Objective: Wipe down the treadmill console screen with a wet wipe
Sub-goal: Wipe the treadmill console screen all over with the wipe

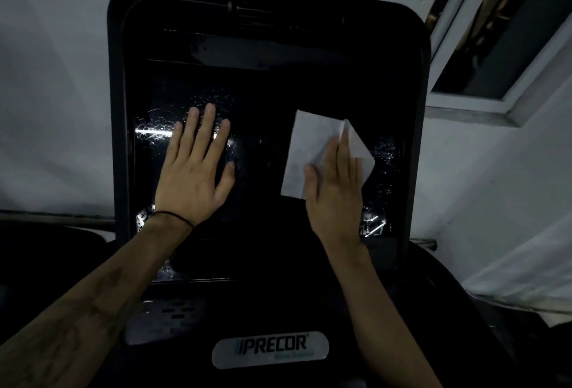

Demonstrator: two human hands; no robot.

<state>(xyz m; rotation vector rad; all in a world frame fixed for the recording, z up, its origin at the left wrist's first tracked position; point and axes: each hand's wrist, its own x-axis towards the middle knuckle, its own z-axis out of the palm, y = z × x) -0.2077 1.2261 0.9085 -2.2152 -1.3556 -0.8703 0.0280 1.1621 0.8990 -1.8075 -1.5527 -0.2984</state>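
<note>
The right hand [335, 183] presses flat, fingers straight, on the wet wipe [322, 152] (a thin white creased sheet) at the right of the glossy black console screen [263, 155]. The left hand [195, 168] lies spread, fingers straight, on the screen's left.

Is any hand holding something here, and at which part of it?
The right hand presses a white wipe flat against the screen, fingers over its lower right part. The left hand holds nothing.

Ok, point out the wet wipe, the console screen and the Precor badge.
wet wipe [312, 152]: head view, its flat middle.
console screen [263, 177]: head view, bare dark glass between the hands.
Precor badge [270, 349]: head view, its lettering.
</note>
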